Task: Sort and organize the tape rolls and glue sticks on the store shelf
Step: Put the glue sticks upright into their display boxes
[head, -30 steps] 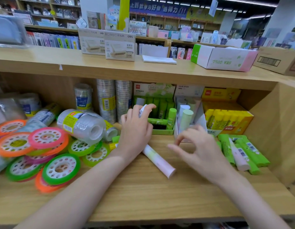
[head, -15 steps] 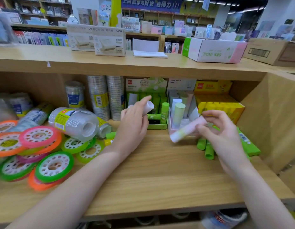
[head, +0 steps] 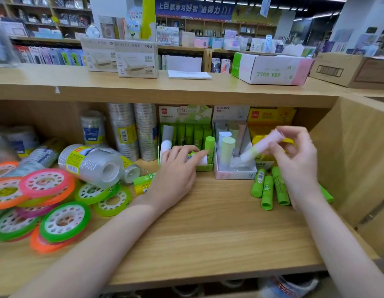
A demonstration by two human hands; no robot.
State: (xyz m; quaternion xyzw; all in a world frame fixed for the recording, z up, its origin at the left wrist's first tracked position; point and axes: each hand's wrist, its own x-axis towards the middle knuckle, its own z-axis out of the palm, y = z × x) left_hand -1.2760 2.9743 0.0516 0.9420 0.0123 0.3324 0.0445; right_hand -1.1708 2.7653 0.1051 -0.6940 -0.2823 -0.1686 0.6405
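My right hand (head: pixel 294 160) pinches a pink-and-green glue stick (head: pixel 261 147), tilted above the white display box (head: pixel 235 174). My left hand (head: pixel 176 168) curls round a white glue stick (head: pixel 203 160) at the green box (head: pixel 205 167).

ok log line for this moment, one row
right hand: pinches pastel glue stick above white display box | left hand: on white stick, green box

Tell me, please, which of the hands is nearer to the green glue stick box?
Left. The left hand reaches into the front of the green glue stick box, while the right hand holds a pastel glue stick further right, beyond the white box.
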